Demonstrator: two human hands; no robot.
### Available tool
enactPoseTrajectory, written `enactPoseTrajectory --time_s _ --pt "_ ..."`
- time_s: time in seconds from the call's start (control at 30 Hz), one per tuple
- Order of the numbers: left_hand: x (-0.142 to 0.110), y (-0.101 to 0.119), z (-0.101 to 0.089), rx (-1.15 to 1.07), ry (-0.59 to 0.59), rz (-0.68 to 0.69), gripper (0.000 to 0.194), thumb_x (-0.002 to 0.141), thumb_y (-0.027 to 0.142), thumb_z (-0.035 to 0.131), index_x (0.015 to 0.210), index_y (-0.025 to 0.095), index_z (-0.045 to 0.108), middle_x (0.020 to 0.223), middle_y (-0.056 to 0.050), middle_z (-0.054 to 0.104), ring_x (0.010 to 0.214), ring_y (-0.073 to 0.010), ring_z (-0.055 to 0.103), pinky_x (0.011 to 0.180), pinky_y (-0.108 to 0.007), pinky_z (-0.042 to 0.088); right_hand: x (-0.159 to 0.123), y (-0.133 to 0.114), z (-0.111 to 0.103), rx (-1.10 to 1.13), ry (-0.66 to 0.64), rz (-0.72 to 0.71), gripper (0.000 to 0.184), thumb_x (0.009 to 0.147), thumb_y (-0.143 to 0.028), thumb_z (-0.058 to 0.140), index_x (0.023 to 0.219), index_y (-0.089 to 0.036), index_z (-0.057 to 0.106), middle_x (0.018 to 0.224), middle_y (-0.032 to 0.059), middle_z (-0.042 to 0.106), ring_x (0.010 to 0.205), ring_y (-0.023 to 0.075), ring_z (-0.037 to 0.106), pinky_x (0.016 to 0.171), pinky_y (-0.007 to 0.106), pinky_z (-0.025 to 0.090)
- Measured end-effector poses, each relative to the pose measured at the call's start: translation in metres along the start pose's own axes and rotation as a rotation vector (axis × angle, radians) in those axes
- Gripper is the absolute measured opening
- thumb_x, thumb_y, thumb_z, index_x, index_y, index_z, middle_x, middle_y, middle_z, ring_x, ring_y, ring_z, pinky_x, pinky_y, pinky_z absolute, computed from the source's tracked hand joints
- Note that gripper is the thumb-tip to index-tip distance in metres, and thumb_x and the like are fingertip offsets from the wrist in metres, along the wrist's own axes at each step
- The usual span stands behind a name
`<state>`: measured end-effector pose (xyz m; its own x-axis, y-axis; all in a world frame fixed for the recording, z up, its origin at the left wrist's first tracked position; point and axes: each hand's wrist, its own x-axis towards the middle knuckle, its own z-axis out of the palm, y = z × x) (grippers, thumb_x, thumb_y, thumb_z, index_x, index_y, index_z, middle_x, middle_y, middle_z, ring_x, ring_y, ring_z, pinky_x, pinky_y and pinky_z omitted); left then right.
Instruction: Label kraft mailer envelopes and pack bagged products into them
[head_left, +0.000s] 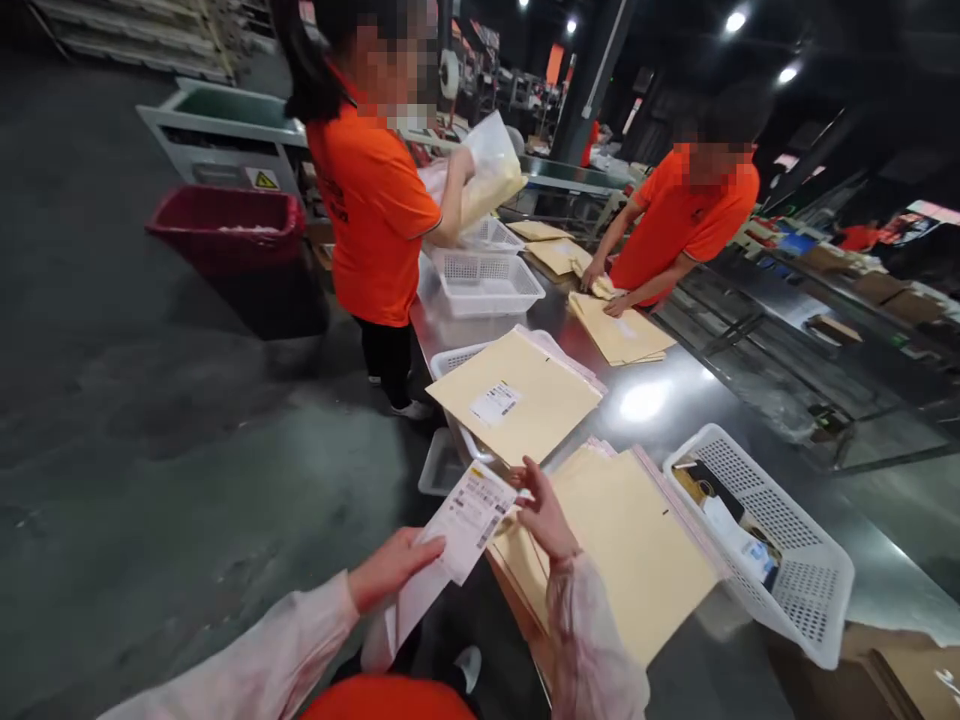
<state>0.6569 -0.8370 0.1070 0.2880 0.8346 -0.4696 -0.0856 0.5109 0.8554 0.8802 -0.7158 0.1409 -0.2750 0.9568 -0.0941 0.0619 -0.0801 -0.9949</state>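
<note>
My left hand [397, 568] is closed on a strip of white shipping labels [471, 520], thumb on top. Printed text and barcodes show on the upper label, and the strip's tail hangs below the hand. At the label's right edge is my right hand [551, 515], its fingers bent and apart; whether a fingertip touches the label I cannot tell. Beneath the right hand lies a stack of tan padded envelopes [637, 540]. Beyond it, another tan envelope [525, 385] bearing a white label [496, 402] rests on top of a white basket.
A white perforated basket [806, 545] with small packaged items stands at the right of the metal table [675, 400]. Across the table, one co-worker [679, 225] handles envelopes [622, 330]; another [375, 210] holds a package. White baskets [491, 285] and a red-lined bin [225, 225] are farther off.
</note>
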Motion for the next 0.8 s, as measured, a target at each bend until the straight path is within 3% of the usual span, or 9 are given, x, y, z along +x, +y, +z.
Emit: enactPoseTrajectory --time_s 0.07,0.13,0.23,0.3,0.37,0.47,0.6,0.7,0.8 --pt "0.012 0.010 0.014 0.026 -0.040 0.009 0.080 0.063 0.081 0.063 0.089 0.006 0.073 0.079 -0.011 0.069 0.068 -0.0186 0.057 0.064 -0.028 0.045 -0.044 0.013 0.020 0.124 -0.014 0.065 0.064 0.058 -0.041 0.084 0.115 -0.020 0.062 0.112 0.0110 0.070 0.100 0.0273 0.066 0.084 0.042 0.056" --pt "0.024 0.020 0.027 0.024 -0.119 0.074 0.074 0.061 0.077 0.068 0.087 0.007 0.071 0.079 -0.009 0.068 0.072 -0.0186 0.058 0.068 -0.028 0.046 -0.075 0.023 0.032 0.141 0.149 0.138 0.047 0.067 -0.047 0.078 0.101 -0.017 0.067 0.101 0.0116 0.073 0.092 0.0275 0.069 0.082 0.043 0.057" --pt "0.038 0.032 0.046 -0.020 -0.188 0.150 0.064 0.058 0.066 0.078 0.088 0.010 0.069 0.086 -0.008 0.069 0.082 -0.0192 0.061 0.077 -0.029 0.048 -0.101 0.027 0.030 0.070 0.200 0.212 0.043 0.068 -0.051 0.076 0.092 -0.016 0.072 0.090 0.0102 0.075 0.079 0.0261 0.069 0.072 0.039 0.057" --pt "0.045 0.033 0.059 0.014 -0.196 0.095 0.060 0.056 0.062 0.080 0.081 0.009 0.067 0.076 -0.006 0.067 0.073 -0.0169 0.059 0.069 -0.027 0.047 -0.110 0.025 0.019 0.022 0.177 0.248 0.045 0.065 -0.049 0.078 0.093 -0.015 0.074 0.084 0.0087 0.075 0.072 0.0236 0.068 0.065 0.035 0.056" --pt "0.049 0.026 0.074 0.057 -0.167 0.032 0.056 0.054 0.062 0.079 0.070 0.010 0.063 0.063 -0.002 0.061 0.061 -0.0136 0.053 0.058 -0.025 0.042 -0.119 0.023 0.006 0.002 0.242 0.266 0.044 0.066 -0.050 0.077 0.092 -0.014 0.075 0.080 0.0088 0.074 0.070 0.0228 0.067 0.063 0.033 0.054" --pt "0.051 0.007 0.098 0.113 -0.065 -0.022 0.054 0.052 0.063 0.076 0.059 0.014 0.055 0.053 0.001 0.052 0.053 -0.0116 0.047 0.050 -0.024 0.035 -0.133 0.025 -0.008 -0.065 0.375 0.259 0.039 0.070 -0.049 0.073 0.086 -0.014 0.077 0.082 0.0104 0.075 0.077 0.0249 0.068 0.068 0.034 0.055" --pt "0.054 -0.024 0.124 0.183 0.107 -0.029 0.054 0.055 0.067 0.070 0.057 0.016 0.052 0.053 -0.001 0.053 0.052 -0.0141 0.048 0.048 -0.025 0.034 -0.148 0.041 -0.025 -0.156 0.441 0.297 0.034 0.070 -0.047 0.071 0.081 -0.016 0.077 0.077 0.0097 0.074 0.074 0.0249 0.068 0.066 0.035 0.054" --pt "0.059 -0.044 0.136 0.204 0.137 -0.012 0.061 0.062 0.076 0.061 0.062 0.015 0.058 0.059 -0.005 0.059 0.057 -0.0177 0.053 0.053 -0.028 0.038 -0.140 0.053 -0.058 -0.347 0.572 0.269 0.030 0.072 -0.046 0.068 0.079 -0.018 0.076 0.081 0.0083 0.073 0.076 0.0229 0.067 0.069 0.033 0.055" --pt "0.058 -0.064 0.136 0.148 0.093 -0.044 0.073 0.067 0.084 0.046 0.068 0.013 0.063 0.067 -0.009 0.065 0.068 -0.0224 0.058 0.063 -0.032 0.044 -0.110 0.063 -0.107 -0.590 0.731 0.236 0.024 0.072 -0.039 0.067 0.077 -0.017 0.075 0.107 0.0113 0.070 0.096 0.0236 0.064 0.084 0.034 0.052"
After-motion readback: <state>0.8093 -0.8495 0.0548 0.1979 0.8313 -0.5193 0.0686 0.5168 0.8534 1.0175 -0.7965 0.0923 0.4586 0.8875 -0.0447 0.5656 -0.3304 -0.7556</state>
